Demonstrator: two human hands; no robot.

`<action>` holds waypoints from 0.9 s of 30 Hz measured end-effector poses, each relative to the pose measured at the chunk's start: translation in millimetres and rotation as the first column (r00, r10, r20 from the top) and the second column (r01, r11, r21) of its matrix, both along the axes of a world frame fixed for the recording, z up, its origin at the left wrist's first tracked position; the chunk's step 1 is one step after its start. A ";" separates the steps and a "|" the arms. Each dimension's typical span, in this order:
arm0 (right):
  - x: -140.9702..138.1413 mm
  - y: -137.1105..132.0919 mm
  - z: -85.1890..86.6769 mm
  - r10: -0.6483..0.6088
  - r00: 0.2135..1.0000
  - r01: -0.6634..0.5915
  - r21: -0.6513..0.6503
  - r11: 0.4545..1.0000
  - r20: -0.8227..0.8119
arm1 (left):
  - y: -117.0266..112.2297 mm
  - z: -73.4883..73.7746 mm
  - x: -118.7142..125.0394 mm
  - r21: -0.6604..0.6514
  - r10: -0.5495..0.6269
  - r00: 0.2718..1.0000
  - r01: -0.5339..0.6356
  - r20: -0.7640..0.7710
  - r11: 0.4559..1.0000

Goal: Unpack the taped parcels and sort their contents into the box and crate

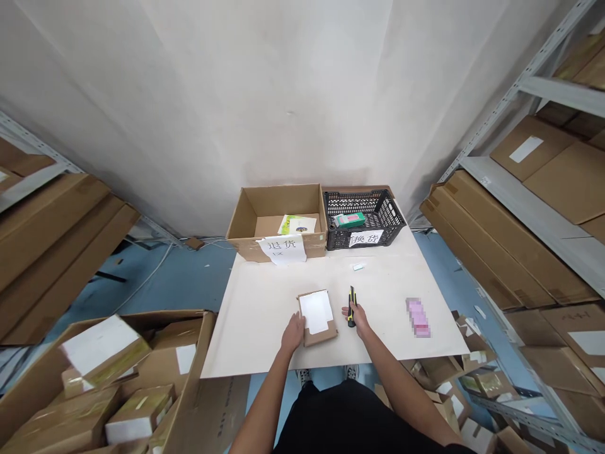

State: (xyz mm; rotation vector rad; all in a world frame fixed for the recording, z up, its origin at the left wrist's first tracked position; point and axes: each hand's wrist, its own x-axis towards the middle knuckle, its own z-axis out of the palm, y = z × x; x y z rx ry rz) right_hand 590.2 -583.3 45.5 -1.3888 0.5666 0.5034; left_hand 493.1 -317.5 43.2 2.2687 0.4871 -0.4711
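A flat brown cardboard parcel [313, 340] with a white label lies near the front middle of the white table. My left hand [293, 331] grips its left edge, fingers partly hidden against the cardboard. To the right of the parcel, my right hand [360, 317] holds a black and yellow utility knife [351, 297], its tip pointing away from me. Whether the blade is out is too small to tell. The knife and the parcel are apart, with bare tabletop between them.
At the table's back stand an open cardboard box [241, 249] holding cards and a black plastic crate [392, 234] containing a green box [352, 220]. A blurred pink item [418, 317] lies right. A large carton [203, 334] of parcels stands left; loaded shelves [529, 195] flank both sides.
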 end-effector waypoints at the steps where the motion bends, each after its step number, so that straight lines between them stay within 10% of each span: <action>1: -5.0 6.9 -2.6 0.009 1.000 -0.009 -0.043 0.999 -0.006 | 2.2 -5.1 -4.3 -0.053 0.033 0.999 -0.032 0.030 0.998; 9: -30.6 54.1 -5.1 -0.031 0.996 0.045 -0.160 0.986 0.089 | -33.9 -34.2 24.1 -0.233 0.149 0.989 -0.145 0.000 0.962; 13: -30.9 59.4 16.2 -0.037 0.993 0.031 0.061 0.998 0.115 | 1.2 -31.1 42.6 -0.169 0.223 0.972 -0.232 -0.069 0.958; 18: -44.1 89.7 29.1 0.080 0.991 -0.083 0.032 0.996 0.103 | 52.3 -16.7 34.6 -0.101 0.286 0.958 -0.288 -0.028 0.952; 22: -52.5 109.9 31.1 0.092 0.990 -0.086 -0.053 0.995 0.110 | 80.8 8.0 32.7 -0.027 -0.049 0.978 0.056 0.202 0.998; 27: -45.6 112.1 39.1 0.241 0.954 -0.196 -0.233 0.952 0.181 | 100.8 32.5 48.1 0.121 -0.512 0.857 0.503 0.062 0.856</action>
